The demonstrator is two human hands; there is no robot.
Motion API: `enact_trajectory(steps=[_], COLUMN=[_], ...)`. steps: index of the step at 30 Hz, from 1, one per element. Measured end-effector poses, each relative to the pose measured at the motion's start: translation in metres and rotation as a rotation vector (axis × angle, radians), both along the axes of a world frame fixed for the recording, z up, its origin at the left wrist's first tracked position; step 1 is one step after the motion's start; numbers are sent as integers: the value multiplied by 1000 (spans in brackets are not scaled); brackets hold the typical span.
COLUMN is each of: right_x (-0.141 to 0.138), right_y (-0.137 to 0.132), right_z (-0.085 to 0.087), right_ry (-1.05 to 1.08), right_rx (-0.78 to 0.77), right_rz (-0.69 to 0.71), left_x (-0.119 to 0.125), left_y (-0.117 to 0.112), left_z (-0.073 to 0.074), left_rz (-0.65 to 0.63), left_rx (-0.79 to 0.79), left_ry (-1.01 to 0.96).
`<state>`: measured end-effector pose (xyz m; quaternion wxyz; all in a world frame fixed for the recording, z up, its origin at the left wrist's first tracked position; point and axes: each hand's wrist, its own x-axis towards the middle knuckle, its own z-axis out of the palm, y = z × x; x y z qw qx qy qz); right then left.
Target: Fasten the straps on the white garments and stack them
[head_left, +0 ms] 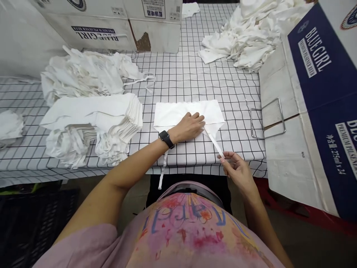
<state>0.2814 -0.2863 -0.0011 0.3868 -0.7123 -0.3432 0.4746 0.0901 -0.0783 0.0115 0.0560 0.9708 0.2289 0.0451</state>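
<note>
A white bra with a wide band lies spread out on the checked tablecloth in front of me. My left hand, with a black watch on the wrist, rests on its middle, fingers bent and pressed together on the fabric where a strap begins. What lies beneath those fingers is hidden. The white strap runs from there toward me at a slant. Its near end is pinched between the thumb and fingers of my right hand, by the table edge. Another strap hangs over the edge on the left.
A neat stack of white bras stands at left, with a loose white heap behind it. More white garments are piled far right. Cartons stand at the back and right. A wire frame sits by the right carton.
</note>
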Motion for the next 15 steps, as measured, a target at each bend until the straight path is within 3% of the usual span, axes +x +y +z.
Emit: enact_trajectory(steps=[9, 12, 15], right_x=[0, -3, -8], right_y=[-15, -19, -28], right_z=[-19, -17, -14], right_ry=[-248, -454, -679], right_rx=[239, 334, 472], right_rz=[84, 146, 30], left_x=[-1, 5, 1], left_y=[-25, -22, -19], left_z=[-16, -19, -19], left_rz=[162, 228, 243], left_rx=[1, -94, -267], left_ry=[-84, -126, -268])
